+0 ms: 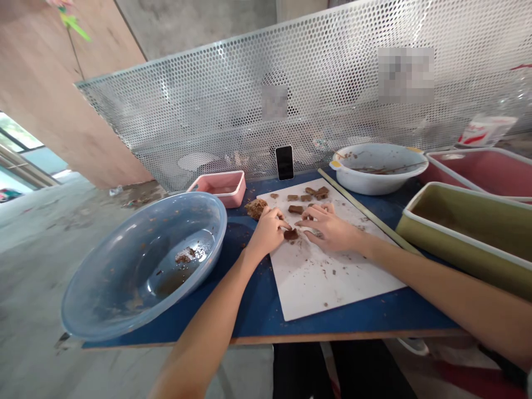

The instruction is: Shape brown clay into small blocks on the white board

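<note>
On a white board [307,277] lies a dark brown, clay-like lump [291,234] between my two hands. My left hand [269,230] is curled, and its fingertips pinch the lump's left edge. From the other side comes my right hand [328,226], fingers stretched and spread above the board, fingertips close to the lump but apart from it. Just behind that hand is a short brown piece [296,209]. Farther back sit several more, among them a small brown block [293,198] and a clustered pile [321,193]. A rough, crumbly brown clump [255,208] rests beyond my left hand.
A big blue basin [103,277] with murky water stands left. Behind are a pink tray [226,191] and an upright phone [285,163]. A pale stick [369,213] borders the board; a white basin [378,185], green planter [457,238] and red planter [490,166] crowd the right.
</note>
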`<state>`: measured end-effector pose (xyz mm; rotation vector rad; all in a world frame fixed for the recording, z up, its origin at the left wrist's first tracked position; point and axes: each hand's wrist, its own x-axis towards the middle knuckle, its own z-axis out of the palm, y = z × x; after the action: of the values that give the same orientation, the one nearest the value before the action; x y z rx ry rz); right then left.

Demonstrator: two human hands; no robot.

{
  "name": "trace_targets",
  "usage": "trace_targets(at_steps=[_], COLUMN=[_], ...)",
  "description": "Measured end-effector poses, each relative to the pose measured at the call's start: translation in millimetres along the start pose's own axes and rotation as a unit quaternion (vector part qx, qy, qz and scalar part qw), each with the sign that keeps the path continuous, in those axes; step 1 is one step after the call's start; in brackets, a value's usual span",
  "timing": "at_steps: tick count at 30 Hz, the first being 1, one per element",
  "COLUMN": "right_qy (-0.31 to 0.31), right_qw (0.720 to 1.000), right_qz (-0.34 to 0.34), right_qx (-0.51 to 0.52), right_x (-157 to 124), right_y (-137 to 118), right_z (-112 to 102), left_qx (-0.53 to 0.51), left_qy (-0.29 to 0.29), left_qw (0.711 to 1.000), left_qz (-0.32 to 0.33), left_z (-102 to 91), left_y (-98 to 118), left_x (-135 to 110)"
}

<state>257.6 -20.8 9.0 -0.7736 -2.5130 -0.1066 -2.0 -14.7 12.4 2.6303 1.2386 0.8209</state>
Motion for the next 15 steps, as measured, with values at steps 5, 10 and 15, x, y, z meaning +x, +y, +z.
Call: trace_targets(at_steps=[5,10,15], right_qy=[0.003,-0.016,-0.027], right_qw=[1.000,0.996,0.993], right_qz=[-0.011,-0.057,-0.064], right_qx=[-0.029,-0.073,-0.092], right_x=[-0.5,1.5,3.3], right_y=[1.1,-3.6,-7.0], right_z=[0.3,-2.3,-4.7], left_qx=[0.006,0.006,0.005], left_qy=[-0.010,-0.013,-0.014], left_qw=[1.000,1.000,1.000], left_qz=[-0.007,-0.003,-0.001], left_z=[-2.1,-2.9,-2.2], left_y=[3.2,5.2,4.9], left_x=[0.1,0.6,1.6])
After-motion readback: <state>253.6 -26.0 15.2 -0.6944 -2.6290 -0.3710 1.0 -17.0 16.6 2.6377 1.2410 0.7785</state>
